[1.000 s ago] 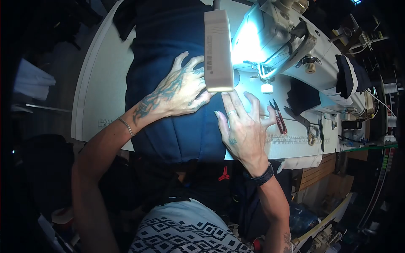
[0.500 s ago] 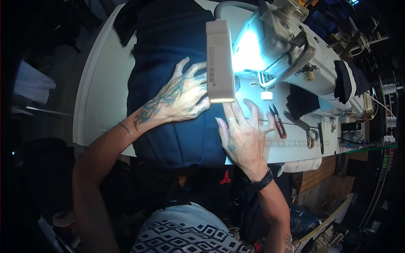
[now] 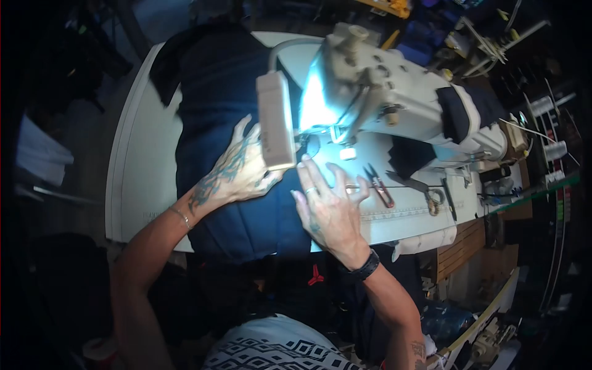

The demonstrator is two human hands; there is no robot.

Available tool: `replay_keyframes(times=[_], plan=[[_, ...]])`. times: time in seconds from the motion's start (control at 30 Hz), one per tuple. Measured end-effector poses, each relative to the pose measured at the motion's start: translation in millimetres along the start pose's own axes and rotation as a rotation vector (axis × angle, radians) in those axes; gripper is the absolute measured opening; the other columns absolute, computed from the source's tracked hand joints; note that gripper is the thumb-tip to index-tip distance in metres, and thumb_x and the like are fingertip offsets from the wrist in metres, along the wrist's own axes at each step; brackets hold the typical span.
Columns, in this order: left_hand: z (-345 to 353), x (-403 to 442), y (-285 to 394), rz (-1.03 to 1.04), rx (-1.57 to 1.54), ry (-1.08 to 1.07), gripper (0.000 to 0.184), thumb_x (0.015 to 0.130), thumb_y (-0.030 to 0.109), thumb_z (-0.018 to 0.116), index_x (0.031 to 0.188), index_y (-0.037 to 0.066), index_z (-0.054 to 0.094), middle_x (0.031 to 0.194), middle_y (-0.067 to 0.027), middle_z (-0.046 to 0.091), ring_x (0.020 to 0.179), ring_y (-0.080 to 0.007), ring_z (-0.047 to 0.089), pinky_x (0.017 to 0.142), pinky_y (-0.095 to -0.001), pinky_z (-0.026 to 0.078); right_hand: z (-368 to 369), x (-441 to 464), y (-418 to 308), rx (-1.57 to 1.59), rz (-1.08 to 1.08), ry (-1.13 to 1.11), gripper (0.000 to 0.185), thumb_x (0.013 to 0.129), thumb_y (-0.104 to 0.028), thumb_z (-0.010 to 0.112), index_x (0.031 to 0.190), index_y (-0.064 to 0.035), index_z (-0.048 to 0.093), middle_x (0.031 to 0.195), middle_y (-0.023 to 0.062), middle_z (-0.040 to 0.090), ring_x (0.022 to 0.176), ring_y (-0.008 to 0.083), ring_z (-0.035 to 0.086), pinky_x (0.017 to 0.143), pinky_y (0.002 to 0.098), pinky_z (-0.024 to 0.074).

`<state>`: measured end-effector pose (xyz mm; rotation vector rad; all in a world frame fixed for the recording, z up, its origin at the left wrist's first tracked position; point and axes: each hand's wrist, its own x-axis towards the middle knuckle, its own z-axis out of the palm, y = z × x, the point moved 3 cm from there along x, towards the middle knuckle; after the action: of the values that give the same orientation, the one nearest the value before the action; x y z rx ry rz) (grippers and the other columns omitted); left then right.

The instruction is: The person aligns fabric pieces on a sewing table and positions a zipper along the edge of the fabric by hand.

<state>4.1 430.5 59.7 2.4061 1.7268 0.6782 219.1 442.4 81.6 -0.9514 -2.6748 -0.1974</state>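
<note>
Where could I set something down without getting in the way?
The widest bare patch of worktable lies between its left edge and the dark cloth. A narrow strip lies between the ruler marks and the near edge. Right of the right hand it's crowded: snips, scissors, a dark scrap near the sewing machine.

From here I count, at the tabletop point(image 3: 139, 179), 2 hands point(image 3: 240, 171), 1 sewing machine point(image 3: 410, 95), 1 lamp point(image 3: 276, 123), 1 pair of snips point(image 3: 383, 193), 1 pair of scissors point(image 3: 419, 185).

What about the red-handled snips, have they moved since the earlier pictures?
No; the snips lie as before beside the ruler markings; the view shifted.
</note>
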Motion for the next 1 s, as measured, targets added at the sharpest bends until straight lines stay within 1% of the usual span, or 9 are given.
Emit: replay_keyframes(times=[0.23, 0.43, 0.5, 0.53, 0.57, 0.6, 0.77, 0.87, 1.0], plan=[[-14, 4, 14, -0.032, 0.012, 0.008, 0.041, 0.108, 0.03, 0.061, 0.144, 0.013, 0.071, 0.16, -0.0083, 0.06, 0.152, -0.0331, 0.049, 0.133, -0.058, 0.021, 4, 0, 3, 0.077, 0.022, 0.042, 0.049, 0.103, -0.033, 0.068, 0.148, -0.0113, 0.067, 0.158, 0.001, 0.061, 0.134, 0.0257, 0.056, 0.109, 0.0619, 0.0295], [-9, 5, 8, -0.038, 0.043, -0.028, 0.042, 0.108, 0.03, 0.061, 0.146, 0.014, 0.07, 0.164, -0.007, 0.057, 0.152, -0.034, 0.049, 0.133, -0.0573, 0.021, 10, 1, 3, 0.04, 0.01, 0.06, 0.051, 0.104, -0.035, 0.066, 0.149, -0.0115, 0.066, 0.158, 0.0018, 0.061, 0.134, 0.0269, 0.056, 0.107, 0.0631, 0.0333], [-10, 6, 8, -0.027, -0.02, -0.015, 0.042, 0.107, 0.027, 0.063, 0.146, 0.013, 0.07, 0.16, -0.0087, 0.061, 0.144, -0.0343, 0.058, 0.131, -0.0589, 0.023, 11, -4, 5, 0.067, 0.015, 0.072, 0.05, 0.104, -0.036, 0.066, 0.148, -0.0117, 0.067, 0.158, 0.0021, 0.062, 0.135, 0.0282, 0.056, 0.106, 0.0637, 0.0359], [-11, 7, 9, -0.019, -0.029, -0.012, 0.041, 0.106, 0.026, 0.064, 0.145, 0.012, 0.07, 0.16, -0.0093, 0.061, 0.142, -0.0337, 0.061, 0.13, -0.0602, 0.023, 2, -6, 8, 0.16, 0.009, 0.113, 0.047, 0.104, -0.035, 0.068, 0.144, -0.0111, 0.07, 0.153, 0.0017, 0.066, 0.134, 0.0271, 0.057, 0.103, 0.0611, 0.0379], [-7, 7, 4, 0.003, 0.036, -0.027, 0.042, 0.106, 0.03, 0.067, 0.145, 0.014, 0.069, 0.16, -0.0111, 0.059, 0.153, -0.0411, 0.047, 0.128, -0.0598, 0.036, -10, -15, 11, 0.239, 0.014, 0.173, 0.042, 0.102, -0.03, 0.072, 0.139, -0.0112, 0.073, 0.144, 0.0013, 0.073, 0.127, 0.025, 0.062, 0.102, 0.0534, 0.0405], [-7, 6, 5, -0.013, 0.0, 0.007, 0.041, 0.105, 0.029, 0.067, 0.143, 0.014, 0.07, 0.16, -0.012, 0.059, 0.151, -0.0414, 0.048, 0.124, -0.0589, 0.039, -14, -26, 13, 0.486, 0.092, 0.169, 0.04, 0.101, -0.027, 0.074, 0.137, -0.0093, 0.073, 0.138, 0.0011, 0.075, 0.118, 0.0215, 0.064, 0.108, 0.0537, 0.0352], [-22, -17, 50, -0.156, 0.071, 0.126, 0.038, 0.104, 0.033, 0.07, 0.134, 0.01, 0.074, 0.145, -0.0128, 0.068, 0.134, -0.0347, 0.059, 0.119, -0.051, 0.036, -33, -131, -7, 0.965, 0.569, 0.188, 0.01, 0.101, -0.008, 0.072, 0.102, -0.0009, 0.079, 0.095, 0.0137, 0.081, 0.073, 0.0273, 0.073, 0.07, 0.0356, 0.0557], [-14, -28, 63, -0.263, 0.052, 0.086, 0.04, 0.104, 0.038, 0.07, 0.136, 0.014, 0.074, 0.142, -0.0139, 0.065, 0.133, -0.0344, 0.057, 0.117, -0.0506, 0.037, 1, -159, -27, 1.369, 0.864, 0.024, 0.027, 0.108, -0.021, 0.071, 0.119, 0.0032, 0.079, 0.094, 0.0077, 0.082, 0.078, 0.014, 0.073, 0.074, 0.0338, 0.0578], [-6, -32, 65, -0.252, 0.129, 0.124, 0.042, 0.106, 0.042, 0.068, 0.144, 0.024, 0.072, 0.155, -0.0176, 0.055, 0.141, -0.0357, 0.049, 0.117, -0.0538, 0.036, 27, -146, -40, 1.674, 0.833, -0.036, 0.036, 0.11, -0.025, 0.071, 0.123, 0.0076, 0.076, 0.098, 0.0077, 0.08, 0.086, 0.0116, 0.072, 0.077, 0.0276, 0.0568]])
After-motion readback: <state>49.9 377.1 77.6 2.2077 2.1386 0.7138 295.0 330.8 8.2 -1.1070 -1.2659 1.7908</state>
